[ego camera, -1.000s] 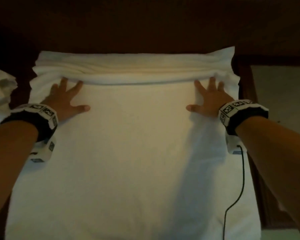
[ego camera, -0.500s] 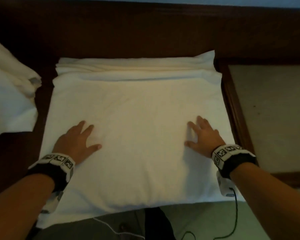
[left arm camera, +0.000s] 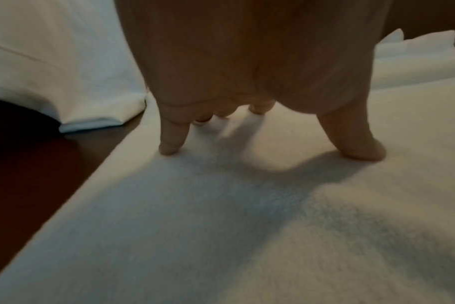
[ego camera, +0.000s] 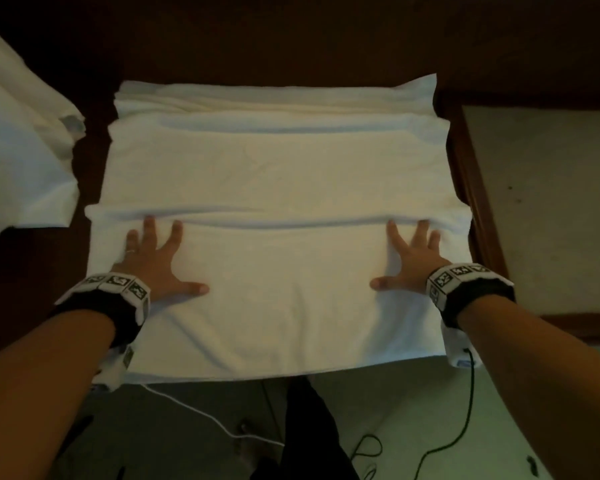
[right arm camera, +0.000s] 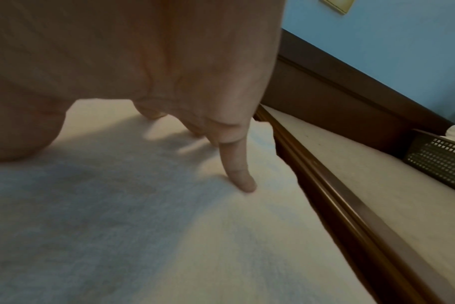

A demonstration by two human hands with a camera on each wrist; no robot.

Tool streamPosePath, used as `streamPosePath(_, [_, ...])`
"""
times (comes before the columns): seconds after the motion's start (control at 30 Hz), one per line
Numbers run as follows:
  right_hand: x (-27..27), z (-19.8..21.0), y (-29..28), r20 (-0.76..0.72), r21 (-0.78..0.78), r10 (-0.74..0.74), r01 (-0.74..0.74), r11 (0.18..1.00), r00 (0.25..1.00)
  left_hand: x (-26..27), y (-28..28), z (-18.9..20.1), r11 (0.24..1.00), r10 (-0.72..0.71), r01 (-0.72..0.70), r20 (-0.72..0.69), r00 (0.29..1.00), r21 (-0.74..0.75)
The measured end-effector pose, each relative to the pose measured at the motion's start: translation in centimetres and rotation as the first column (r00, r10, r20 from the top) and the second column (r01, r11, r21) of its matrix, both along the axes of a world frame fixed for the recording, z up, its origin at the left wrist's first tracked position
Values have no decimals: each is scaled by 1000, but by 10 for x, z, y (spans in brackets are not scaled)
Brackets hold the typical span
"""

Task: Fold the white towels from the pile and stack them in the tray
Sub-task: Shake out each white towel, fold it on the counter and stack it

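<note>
Wide white terry towel spread flat over most of the dark wooden tabletop; left hand and right hand lie flat on its near half, a raised fold ridge just beyond their fingertips. Bare wood strip along the far edge. Left: crumpled pile of white towels, narrow dark gap between. Right: raised dark wooden rail close against the towel's edge; beyond it a pale beige surface, with a dark perforated metal basket at its far end.
</note>
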State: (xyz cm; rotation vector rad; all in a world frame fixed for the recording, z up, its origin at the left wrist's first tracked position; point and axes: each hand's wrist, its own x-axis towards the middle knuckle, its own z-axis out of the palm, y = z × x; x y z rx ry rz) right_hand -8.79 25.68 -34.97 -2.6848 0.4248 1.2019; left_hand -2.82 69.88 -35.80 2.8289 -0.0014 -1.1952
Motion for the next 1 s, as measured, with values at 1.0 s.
streamPosePath(1.0, [-120,-18,30,99,-31,326,-325,945,940,-164,51,-55,966,-225,259,431,874,-20])
